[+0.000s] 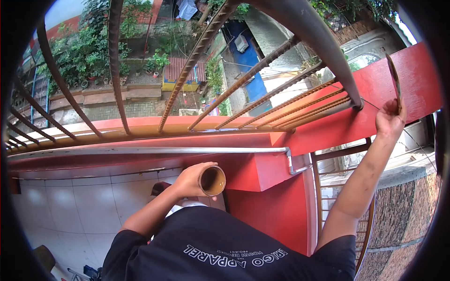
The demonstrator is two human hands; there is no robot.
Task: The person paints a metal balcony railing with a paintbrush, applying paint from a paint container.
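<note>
- My left grip (190, 180) is closed around a brown round container (213, 181), fingers wrapped about its side, thumb on top near the rim.
- The container lies tilted so that its open mouth faces up toward me; the inside looks dark brown, and I cannot tell whether anything is in it.
- It is held low, in front of my black shirt (225, 243), just under the steel pipe (140, 151) that runs along the red wall.
- My right grip (389, 122) is raised at arm's length and pinches a thin disc (395, 82) by its lower edge.
- The disc stands upright and shows me its edge, so I cannot make out its face. It sits in front of the red ledge (422, 79); whether it touches the ledge I cannot tell.
- The two things are well apart, the container low on my left and the disc high on my right.
- Rusty railing bars (262, 100) rise from the ledge and curve over my head, ending beside a thicker grey rail (309, 28).
- Under my left arm lies a white tiled floor (70, 201).
- Through the bars I see plants (79, 51) and roofs far below, and a brick wall (408, 210) stands at my right side.
</note>
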